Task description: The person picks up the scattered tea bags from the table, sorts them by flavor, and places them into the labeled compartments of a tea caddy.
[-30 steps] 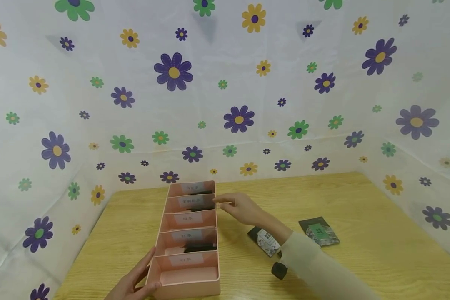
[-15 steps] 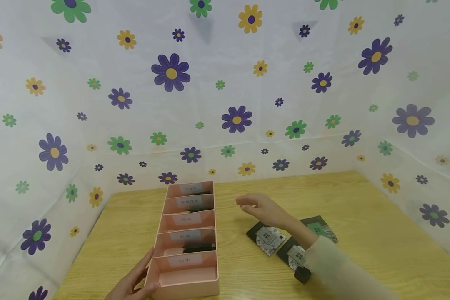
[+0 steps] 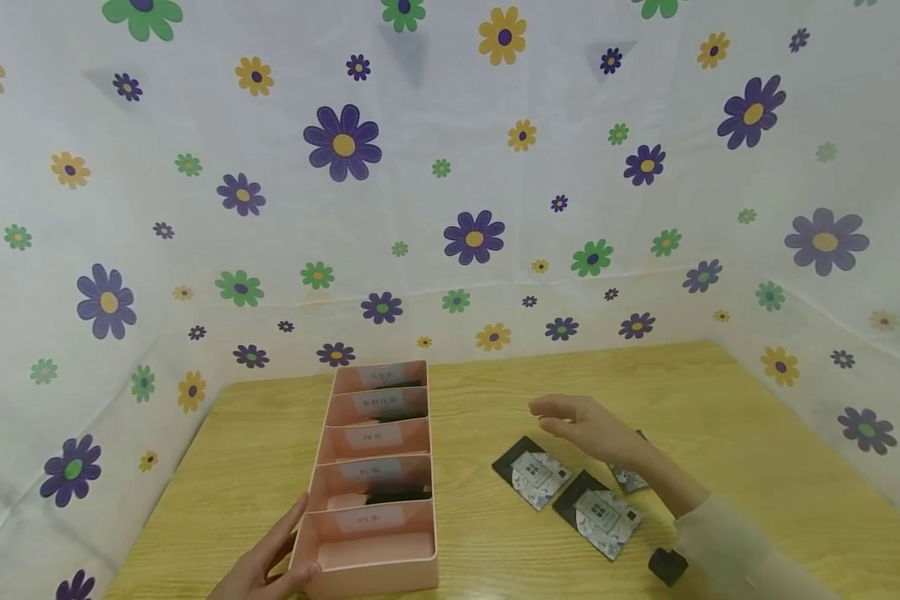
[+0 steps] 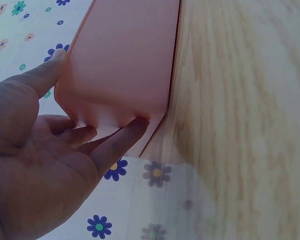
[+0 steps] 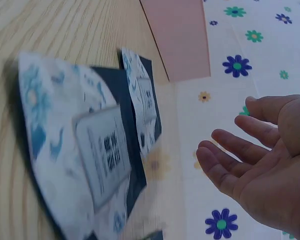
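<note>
A long pink divided box (image 3: 371, 575) stands on the wooden table, its several compartments bearing tea labels. My left hand (image 3: 266, 562) holds its near left corner; in the left wrist view, the thumb is at the rim and the fingertips press the wall of the pink box (image 4: 120, 55). To the right, my right hand (image 3: 592, 429) hovers with nothing in it, fingers loosely bent. Below it lie a black-and-white floral tea sachet (image 3: 532, 473) and a second sachet (image 3: 598, 515). A third sachet (image 3: 630, 478) is partly hidden behind the right hand and forearm.
Dark sachets show in the second compartment from the front (image 3: 397, 496) and in the two rear ones; the front compartment (image 3: 378, 548) shows its bare floor. A dark wrist device (image 3: 667, 567) hangs under the right sleeve. Flower-print sheeting (image 3: 405, 200) walls the table (image 3: 480, 550) behind and at both sides.
My right hand has moved away from the box's rear compartments, rightward over the sachets, uncovering two of them and partly covering the third. The left hand stays on the box.
</note>
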The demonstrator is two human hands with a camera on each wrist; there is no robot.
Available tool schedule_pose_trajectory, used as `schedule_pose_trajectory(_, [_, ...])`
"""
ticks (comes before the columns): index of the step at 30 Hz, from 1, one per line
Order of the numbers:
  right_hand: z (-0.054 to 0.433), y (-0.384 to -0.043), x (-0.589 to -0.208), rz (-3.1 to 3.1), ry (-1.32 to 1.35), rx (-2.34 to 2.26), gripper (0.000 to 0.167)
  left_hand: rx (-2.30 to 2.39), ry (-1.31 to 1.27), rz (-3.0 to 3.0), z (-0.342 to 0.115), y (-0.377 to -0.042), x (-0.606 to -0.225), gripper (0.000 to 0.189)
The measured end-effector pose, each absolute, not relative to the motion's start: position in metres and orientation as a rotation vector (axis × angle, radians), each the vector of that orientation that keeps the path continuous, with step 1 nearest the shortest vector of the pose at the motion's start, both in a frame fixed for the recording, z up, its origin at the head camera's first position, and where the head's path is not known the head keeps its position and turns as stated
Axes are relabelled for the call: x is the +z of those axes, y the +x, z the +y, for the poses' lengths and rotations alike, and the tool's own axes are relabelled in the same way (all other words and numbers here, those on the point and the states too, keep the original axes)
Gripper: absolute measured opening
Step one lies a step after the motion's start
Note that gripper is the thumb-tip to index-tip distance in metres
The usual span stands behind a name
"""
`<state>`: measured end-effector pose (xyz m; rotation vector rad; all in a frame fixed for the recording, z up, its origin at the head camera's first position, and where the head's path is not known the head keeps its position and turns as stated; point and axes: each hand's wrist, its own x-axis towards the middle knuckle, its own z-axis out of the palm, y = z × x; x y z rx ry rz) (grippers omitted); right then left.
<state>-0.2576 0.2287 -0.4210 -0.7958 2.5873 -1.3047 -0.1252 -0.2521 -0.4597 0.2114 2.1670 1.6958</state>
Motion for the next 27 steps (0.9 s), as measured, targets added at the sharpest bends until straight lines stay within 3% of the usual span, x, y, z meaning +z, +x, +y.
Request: schedule_pose_trajectory(27, [0.306,-0.208,-0.435,2.753,-0.664,-1.152,0.042,1.642,0.184,2.229,-0.251,-0.124,-0.457,0.085])
